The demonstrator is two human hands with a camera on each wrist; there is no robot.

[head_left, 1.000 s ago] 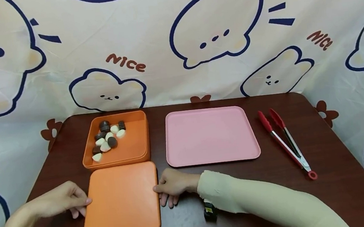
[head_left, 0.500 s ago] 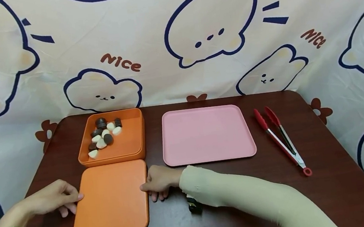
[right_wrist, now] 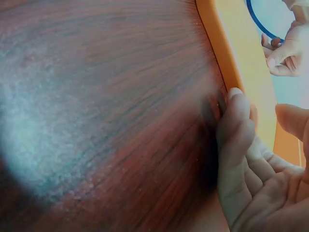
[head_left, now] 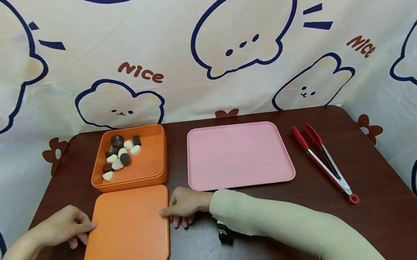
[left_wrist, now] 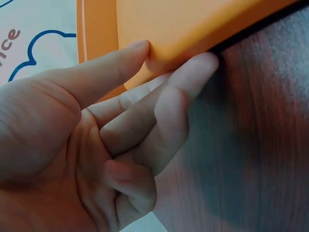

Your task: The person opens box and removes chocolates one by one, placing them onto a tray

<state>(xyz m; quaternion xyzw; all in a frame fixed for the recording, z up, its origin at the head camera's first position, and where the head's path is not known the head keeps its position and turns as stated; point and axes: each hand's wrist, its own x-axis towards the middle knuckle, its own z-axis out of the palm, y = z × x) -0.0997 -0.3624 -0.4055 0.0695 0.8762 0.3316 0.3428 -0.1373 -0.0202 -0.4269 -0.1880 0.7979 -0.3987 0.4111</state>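
A flat orange lid [head_left: 127, 231] lies near the front left, its far edge right by an orange box [head_left: 150, 158]. My left hand [head_left: 61, 227] pinches the lid's left edge, thumb on top and index fingertip at the underside in the left wrist view. At the right edge my right hand [head_left: 186, 204] grips the lid, thumb over the top and the other fingers curled down beside it. In the right wrist view, fingertips [right_wrist: 236, 99] meet the lid's side. Several small dark brown and white pieces [head_left: 117, 163] are gathered in the box's left half.
A pink tray [head_left: 238, 155] sits at the back middle of the dark wooden table [head_left: 269, 256]. To its right lie red-and-silver tongs [head_left: 328, 165], spread apart. A cartoon-printed cloth [head_left: 175, 43] hangs behind and at both sides.
Over the first half second, both hands shifted the lid a little to the left relative to the box. Since then hands and lid have stayed nearly still; the head view moved slightly.
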